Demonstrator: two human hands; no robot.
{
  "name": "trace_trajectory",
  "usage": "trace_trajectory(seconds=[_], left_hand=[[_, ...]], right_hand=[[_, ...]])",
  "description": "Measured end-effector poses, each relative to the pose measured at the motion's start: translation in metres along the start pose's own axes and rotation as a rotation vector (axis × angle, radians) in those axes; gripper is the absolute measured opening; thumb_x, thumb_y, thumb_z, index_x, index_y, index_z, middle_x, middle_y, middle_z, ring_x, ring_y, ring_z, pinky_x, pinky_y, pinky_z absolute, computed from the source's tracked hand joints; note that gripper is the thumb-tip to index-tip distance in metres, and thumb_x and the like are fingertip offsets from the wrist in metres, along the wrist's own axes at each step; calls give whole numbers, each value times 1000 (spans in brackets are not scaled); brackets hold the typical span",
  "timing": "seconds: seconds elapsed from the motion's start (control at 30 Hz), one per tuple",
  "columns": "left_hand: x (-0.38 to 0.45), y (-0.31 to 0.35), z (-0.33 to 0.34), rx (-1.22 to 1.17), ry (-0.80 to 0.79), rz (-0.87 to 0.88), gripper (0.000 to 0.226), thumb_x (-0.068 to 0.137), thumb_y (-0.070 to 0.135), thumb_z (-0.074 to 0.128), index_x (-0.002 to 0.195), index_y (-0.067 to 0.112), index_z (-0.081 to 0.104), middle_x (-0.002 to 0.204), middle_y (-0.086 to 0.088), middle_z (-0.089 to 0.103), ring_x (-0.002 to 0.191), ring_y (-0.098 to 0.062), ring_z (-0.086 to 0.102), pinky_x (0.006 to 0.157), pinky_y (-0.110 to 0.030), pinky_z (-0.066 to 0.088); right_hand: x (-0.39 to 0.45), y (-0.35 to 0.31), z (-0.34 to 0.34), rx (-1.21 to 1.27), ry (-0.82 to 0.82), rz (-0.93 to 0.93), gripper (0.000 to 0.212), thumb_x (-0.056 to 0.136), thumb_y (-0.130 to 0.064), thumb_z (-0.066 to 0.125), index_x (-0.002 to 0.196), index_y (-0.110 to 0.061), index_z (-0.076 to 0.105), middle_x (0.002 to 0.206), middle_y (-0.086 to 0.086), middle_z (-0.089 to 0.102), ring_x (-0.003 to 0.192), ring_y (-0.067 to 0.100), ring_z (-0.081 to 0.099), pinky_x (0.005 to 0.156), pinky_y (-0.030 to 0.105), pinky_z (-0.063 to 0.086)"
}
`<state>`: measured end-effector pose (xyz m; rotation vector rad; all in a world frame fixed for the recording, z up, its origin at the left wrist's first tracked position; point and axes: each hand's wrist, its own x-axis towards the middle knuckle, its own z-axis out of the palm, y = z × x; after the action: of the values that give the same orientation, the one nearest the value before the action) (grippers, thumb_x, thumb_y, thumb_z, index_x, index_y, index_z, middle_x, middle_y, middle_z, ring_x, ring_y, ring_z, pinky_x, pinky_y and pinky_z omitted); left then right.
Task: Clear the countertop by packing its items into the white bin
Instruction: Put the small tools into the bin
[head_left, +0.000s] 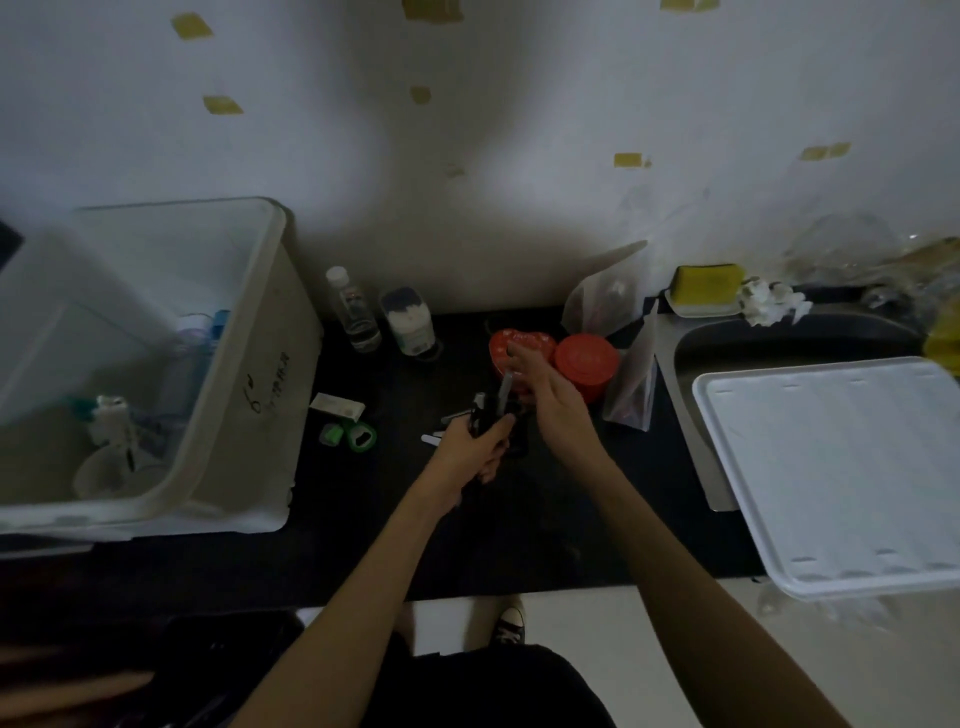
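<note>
Black stone counter (363, 519) runs under both arms in the head view, dim and cluttered. The left hand (470, 447) has its fingers wrapped round a dark, blurred object (485, 415) at the middle of the counter; what it is I cannot tell. The right hand (545, 395) reaches in just beside it, fingers pinching a thin grey stick-like piece (505, 387) that stands up from the dark object. The white bin (249, 364) sits on the counter at the left, with a few bottles and a cup already inside. Between the bin and the hands lie a small white packet (337, 405) and two green bits (349, 434). Behind them stand a clear bottle (356, 312) and a jar (408, 322). Two red tins (584, 361) sit just past the right hand, clear bags (631, 384) beside them. A white tray (841, 467) covers the sink (727, 338) at the right
</note>
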<state>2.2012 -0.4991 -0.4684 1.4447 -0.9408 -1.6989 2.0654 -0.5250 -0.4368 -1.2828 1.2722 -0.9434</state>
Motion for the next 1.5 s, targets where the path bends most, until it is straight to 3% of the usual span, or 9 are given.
trace_trajectory(seconds=[0.13, 0.3, 0.43, 0.63, 0.87, 1.0, 1.1, 1.3, 1.5], left_hand=[[-3, 2, -8, -28, 14, -13, 36, 97, 26, 58, 64, 15, 50, 47, 3, 36, 39, -13, 30, 41, -27, 28], [-5, 1, -24, -88, 37, -48, 42, 96, 27, 58, 56, 19, 49, 48, 3, 31, 40, -12, 27, 44, -29, 21], [-7, 10, -39, -217, 110, 34, 41, 96, 28, 58, 60, 13, 45, 46, 2, 29, 37, -12, 27, 41, -25, 24], [-11, 64, -77, -542, 262, 202, 41, 100, 22, 50, 62, 15, 35, 49, 1, 33, 44, -12, 36, 47, -25, 39], [-40, 115, -135, -208, 638, 350, 45, 84, 49, 65, 93, 5, 66, 99, -17, 69, 95, -24, 68, 87, -36, 54], [-56, 153, -181, -290, 593, 503, 31, 95, 30, 58, 67, 19, 59, 84, -3, 66, 74, -7, 64, 72, -22, 53], [-62, 172, -227, -266, 585, 564, 37, 96, 32, 55, 60, 28, 60, 84, -3, 61, 77, -13, 60, 76, -32, 51], [-74, 188, -330, -345, 531, 378, 34, 93, 37, 61, 113, 10, 64, 99, -3, 69, 89, -13, 66, 62, -19, 54], [-68, 182, -423, -288, 339, 314, 18, 91, 19, 64, 102, 5, 64, 98, -11, 66, 75, -18, 66, 55, -21, 51]], right_hand=[[2, 0, 7, -154, -154, -51, 43, 105, -46, 28, 135, -35, 57, 134, -19, 58, 123, -9, 49, 101, 14, 40], [2, -4, 20, -199, -281, -10, 44, 102, -52, 31, 130, -36, 61, 127, -14, 64, 119, -7, 53, 100, 16, 41], [12, -1, 31, -68, -193, 75, 42, 101, -48, 40, 131, -25, 57, 124, -6, 66, 110, 5, 64, 99, 34, 51], [2, -31, 67, 270, -515, 406, 53, 98, -53, 43, 126, -12, 60, 112, 13, 71, 99, 31, 71, 84, 40, 59], [26, -84, 159, 556, -408, 440, 40, 101, -40, 45, 114, -6, 63, 84, 12, 63, 60, 16, 62, 49, 24, 51], [47, -130, 214, 666, -422, 429, 28, 104, -29, 42, 107, -7, 59, 77, 8, 53, 44, 7, 47, 35, 17, 35], [65, -158, 261, 620, -380, 323, 24, 104, -25, 45, 97, -5, 59, 63, 2, 43, 38, 5, 35, 35, 16, 27], [103, -187, 344, 385, -285, 258, 29, 101, -25, 52, 100, 2, 61, 47, -3, 36, 38, 8, 33, 41, 22, 30], [127, -191, 367, 81, -263, 318, 28, 100, -26, 54, 106, -1, 64, 46, 0, 42, 31, 4, 38, 36, 13, 32]])
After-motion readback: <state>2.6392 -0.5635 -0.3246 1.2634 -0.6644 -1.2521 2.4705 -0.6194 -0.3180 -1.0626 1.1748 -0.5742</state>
